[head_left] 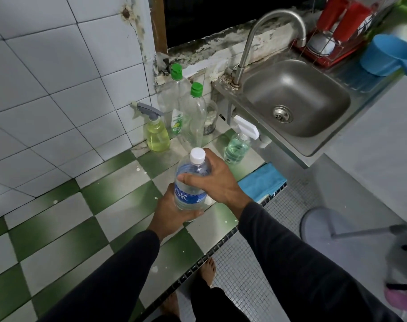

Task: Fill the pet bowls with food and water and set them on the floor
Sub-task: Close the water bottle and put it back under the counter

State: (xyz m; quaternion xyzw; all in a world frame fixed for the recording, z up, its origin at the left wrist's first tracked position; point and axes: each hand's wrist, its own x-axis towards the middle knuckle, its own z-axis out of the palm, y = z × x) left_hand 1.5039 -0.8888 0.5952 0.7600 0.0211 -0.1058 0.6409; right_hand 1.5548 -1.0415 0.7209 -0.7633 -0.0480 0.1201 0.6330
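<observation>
both hands' grip clamped on water bottle (190,182), left hand (172,212) low, right hand (217,180) high; above counter (58,240) near edge.

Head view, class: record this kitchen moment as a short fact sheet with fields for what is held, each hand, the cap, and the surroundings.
held item: water bottle, blue label, water inside
left hand: grips the bottle's lower body from below
right hand: fingers wrapped round the bottle's shoulder
cap: white, still on
counter: green and white tiles
sink: steel, no water running
blue cloth: at the counter edge
pet bowls: none in view
</observation>
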